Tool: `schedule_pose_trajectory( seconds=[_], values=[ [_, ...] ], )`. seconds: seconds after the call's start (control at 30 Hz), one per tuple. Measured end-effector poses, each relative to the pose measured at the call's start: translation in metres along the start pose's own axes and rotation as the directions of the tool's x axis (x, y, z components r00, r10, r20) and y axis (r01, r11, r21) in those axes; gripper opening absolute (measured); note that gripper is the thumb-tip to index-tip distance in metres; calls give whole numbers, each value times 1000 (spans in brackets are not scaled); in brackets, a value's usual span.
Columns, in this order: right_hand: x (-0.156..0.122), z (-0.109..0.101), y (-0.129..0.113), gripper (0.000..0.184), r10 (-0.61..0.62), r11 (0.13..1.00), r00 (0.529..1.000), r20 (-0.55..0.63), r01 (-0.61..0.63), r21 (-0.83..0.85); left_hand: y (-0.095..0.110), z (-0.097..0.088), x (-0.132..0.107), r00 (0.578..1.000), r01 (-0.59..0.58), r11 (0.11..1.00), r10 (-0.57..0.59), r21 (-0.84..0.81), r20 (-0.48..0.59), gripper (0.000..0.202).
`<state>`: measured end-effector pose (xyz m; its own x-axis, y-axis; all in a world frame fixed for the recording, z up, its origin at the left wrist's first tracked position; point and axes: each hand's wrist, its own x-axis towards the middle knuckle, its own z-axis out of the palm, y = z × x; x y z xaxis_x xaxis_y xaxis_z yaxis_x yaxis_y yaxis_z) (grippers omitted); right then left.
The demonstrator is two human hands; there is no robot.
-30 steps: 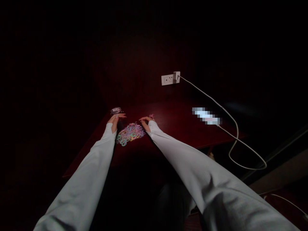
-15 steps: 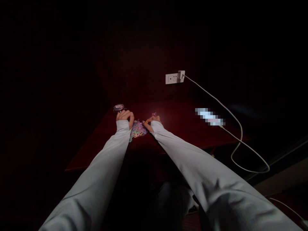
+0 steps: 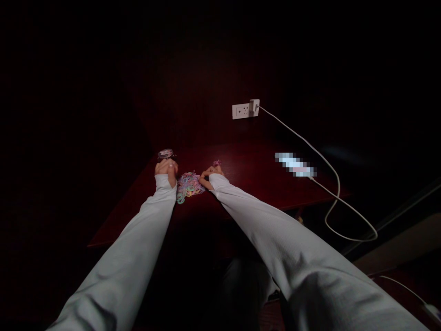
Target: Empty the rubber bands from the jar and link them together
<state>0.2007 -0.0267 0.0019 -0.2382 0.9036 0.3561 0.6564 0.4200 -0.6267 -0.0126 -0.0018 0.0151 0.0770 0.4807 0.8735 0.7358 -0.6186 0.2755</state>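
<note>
A small heap of colourful loops, like rubber bands (image 3: 189,185), lies on the dark red table between my hands. My left hand (image 3: 166,169) is curled closed right at the near side of a small round container (image 3: 166,153) with a pinkish top. Its fingertips are hidden, so what they hold does not show. Just right of the heap, my right hand (image 3: 211,176) has its thumb and forefinger brought together. A little pink bunch of bands (image 3: 217,162) shows just beyond its fingers; whether it is held I cannot tell.
On the right of the table (image 3: 248,179) lies a blurred-out bright device (image 3: 295,164). Its white cable (image 3: 306,142) loops past the table edge up to a plug in the wall socket (image 3: 241,111). The surroundings are very dark.
My left hand has moved left, away from the heap and up against the round container. More of the heap shows. The right hand stays about in place; the whole view has shifted slightly.
</note>
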Motion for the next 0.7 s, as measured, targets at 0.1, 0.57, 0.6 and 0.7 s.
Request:
schedule_pose_trajectory(
  seconds=[0.1, 0.57, 0.6, 0.7],
  values=[
    [3, 3, 3, 10, 24, 998, 999, -26, -22, 61, 14, 0, -4, 994, -96, 995, 96, 11, 48, 53],
    [6, -1, -1, 21, 98, 983, 985, -145, -73, 166, 18, 1, -3, 862, -232, 968, 157, 100, 482, 29],
    [6, -1, -1, 21, 100, 983, 985, -143, -76, 168, 20, 1, -4, 861, -234, 967, 160, 97, 483, 30],
    [6, -1, 0, 22, 93, 982, 985, -147, -66, 176, 22, 2, -6, 875, -217, 970, 143, 110, 461, 25]
  ],
)
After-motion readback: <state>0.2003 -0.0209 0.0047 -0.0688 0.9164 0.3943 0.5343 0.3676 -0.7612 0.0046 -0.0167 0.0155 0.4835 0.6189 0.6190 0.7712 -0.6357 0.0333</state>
